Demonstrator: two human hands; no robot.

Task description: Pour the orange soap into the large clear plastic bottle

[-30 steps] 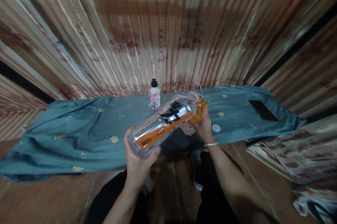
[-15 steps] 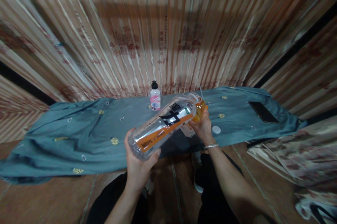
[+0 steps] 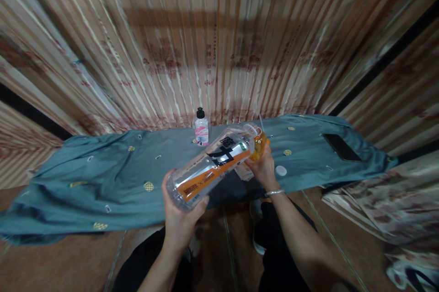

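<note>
- One large clear bottle (image 3: 211, 170), with a black and orange label, lies in the grip of the left hand (image 3: 180, 223), which curls round its base with the thumb on the near side.
- The right hand (image 3: 264, 167) is closed round a small amber container (image 3: 258, 149) at the bottle's neck end; a bracelet (image 3: 274, 192) circles that wrist.
- The bottle slants, base toward the person and neck toward the right, and appears held off the cloth-covered tabletop (image 3: 120, 177). A thin pale stick (image 3: 261, 121) shows just behind the container.
- Little has changed over the last second: both grips and the slant match, while the surroundings sit slightly lower in view, probably from a small head movement. I judge this a steady two-handed hold, with bottle and container kept together.
- Farther out, a squeeze bottle (image 3: 201, 132) with a black top stands upright, a white disc (image 3: 281, 171) lies beside the right hand, and a dark slab (image 3: 341, 147) lies well apart to the right. A striped curtain (image 3: 192, 31) hangs behind.
- Hidden: the container's mouth, and whether it touches the bottle. Any liquid in the bottle is hard to make out. A pale packet (image 3: 244, 172) is partly covered; its contents are unclear.
</note>
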